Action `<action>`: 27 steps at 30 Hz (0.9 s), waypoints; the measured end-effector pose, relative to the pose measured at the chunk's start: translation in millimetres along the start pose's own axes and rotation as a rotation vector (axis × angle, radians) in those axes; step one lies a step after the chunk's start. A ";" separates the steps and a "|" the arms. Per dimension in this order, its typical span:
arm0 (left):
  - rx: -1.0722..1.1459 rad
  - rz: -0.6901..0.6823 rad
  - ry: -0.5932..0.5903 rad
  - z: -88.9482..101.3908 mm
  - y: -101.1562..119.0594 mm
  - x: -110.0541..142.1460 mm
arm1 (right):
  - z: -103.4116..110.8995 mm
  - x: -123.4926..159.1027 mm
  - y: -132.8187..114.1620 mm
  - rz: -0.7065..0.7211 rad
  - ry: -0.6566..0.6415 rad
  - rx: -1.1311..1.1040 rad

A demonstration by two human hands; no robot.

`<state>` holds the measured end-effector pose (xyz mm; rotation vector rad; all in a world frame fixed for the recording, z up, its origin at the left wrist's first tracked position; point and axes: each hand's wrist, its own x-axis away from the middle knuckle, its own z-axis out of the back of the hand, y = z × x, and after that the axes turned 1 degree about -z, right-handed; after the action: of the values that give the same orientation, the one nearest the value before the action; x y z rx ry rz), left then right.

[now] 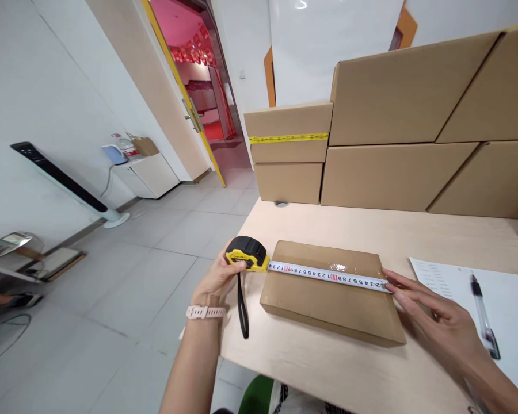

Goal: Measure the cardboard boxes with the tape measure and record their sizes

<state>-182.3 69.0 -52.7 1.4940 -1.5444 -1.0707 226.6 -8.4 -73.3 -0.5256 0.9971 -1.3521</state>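
Note:
My left hand (219, 271) is wrapped round a yellow and black tape measure (247, 253) at the left end of a flat cardboard box (328, 313). A black wrist strap (242, 307) dangles from the tape measure. Its white blade (323, 273) runs out along the top of the box, figures upward, to the far right edge. There, my right hand (435, 313) pinches the blade's end between thumb and fingers. Clear sticky tape glints on the box top behind the blade. The box lies flat on the pale wooden table (349, 379).
Stacked cardboard boxes (397, 175) line the table's back. To the right, a pen (483, 316) lies on a sheet of paper (515, 299). Left of the table are grey floor, a tower fan (64, 181), a low white cabinet (144, 175) and an open doorway.

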 end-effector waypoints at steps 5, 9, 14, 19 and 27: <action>0.007 0.007 0.005 -1.6 0.0 0.1 | -1.0 0.7 -0.1 -0.011 0.019 0.012; 0.006 0.006 0.003 -0.7 -0.9 0.0 | -0.9 1.8 3.7 -0.025 0.024 0.006; 0.008 0.001 -0.002 0.0 -1.1 -0.3 | -1.0 2.5 10.4 -0.036 0.014 -0.005; 0.001 0.010 -0.011 1.1 -0.9 -0.2 | 0.1 2.1 12.0 -0.029 0.005 0.014; -0.009 0.002 0.005 0.0 -1.3 -0.7 | -0.2 0.8 7.1 -0.022 0.011 0.014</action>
<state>-181.7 69.8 -53.9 1.4876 -1.5355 -1.0709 230.3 -7.8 -79.4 -0.5207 0.9926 -1.3815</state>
